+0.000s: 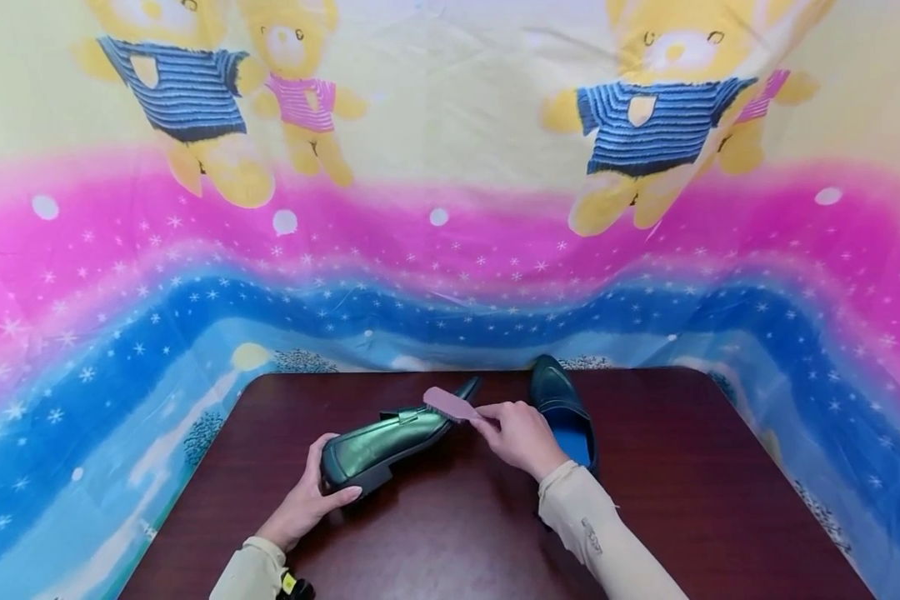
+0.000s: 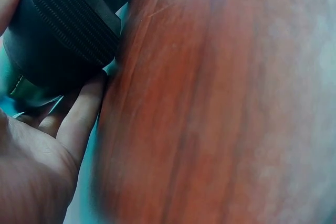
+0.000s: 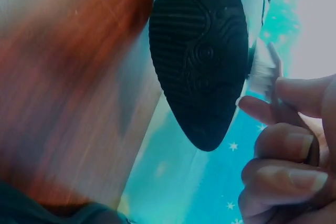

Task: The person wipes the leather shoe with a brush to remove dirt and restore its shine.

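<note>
Green shoe (image 1: 378, 446) (brush (image 1: 450, 404) touching) | toe (image 1: 469, 386) near table edge (image 1: 390, 377) | dark shoe (image 1: 553, 388) apart

Your table (image 1: 690, 483): brown, rounded far corners. Behind its far edge and along both sides you've got bear-print cloth (image 1: 450, 133).

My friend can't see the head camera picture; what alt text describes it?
A person's right hand holds a pale pink flat brush against a shiny green pointed shoe, gripped at its back end by the left hand. A second, dark green shoe with a blue insole sits to the right on a brown wooden table, before a bear-printed cloth.
</note>
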Demonstrator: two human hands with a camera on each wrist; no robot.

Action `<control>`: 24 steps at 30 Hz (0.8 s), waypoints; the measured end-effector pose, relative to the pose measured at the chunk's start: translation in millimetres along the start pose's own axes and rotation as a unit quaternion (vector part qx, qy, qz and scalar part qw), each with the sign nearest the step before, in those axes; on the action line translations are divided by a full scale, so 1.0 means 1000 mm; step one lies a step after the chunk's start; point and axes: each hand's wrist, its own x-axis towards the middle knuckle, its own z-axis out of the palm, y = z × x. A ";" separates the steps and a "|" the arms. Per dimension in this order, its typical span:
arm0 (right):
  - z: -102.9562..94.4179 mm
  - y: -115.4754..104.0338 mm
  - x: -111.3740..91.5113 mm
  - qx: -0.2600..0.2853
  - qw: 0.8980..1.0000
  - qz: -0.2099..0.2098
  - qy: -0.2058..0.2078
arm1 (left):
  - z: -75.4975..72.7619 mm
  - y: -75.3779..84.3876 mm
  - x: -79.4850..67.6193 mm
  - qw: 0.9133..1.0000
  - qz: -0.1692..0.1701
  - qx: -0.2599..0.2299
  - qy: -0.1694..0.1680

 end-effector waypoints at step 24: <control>-0.008 0.018 0.028 -0.075 0.988 0.127 0.042 | 0.002 0.003 -0.001 1.000 0.003 0.010 0.003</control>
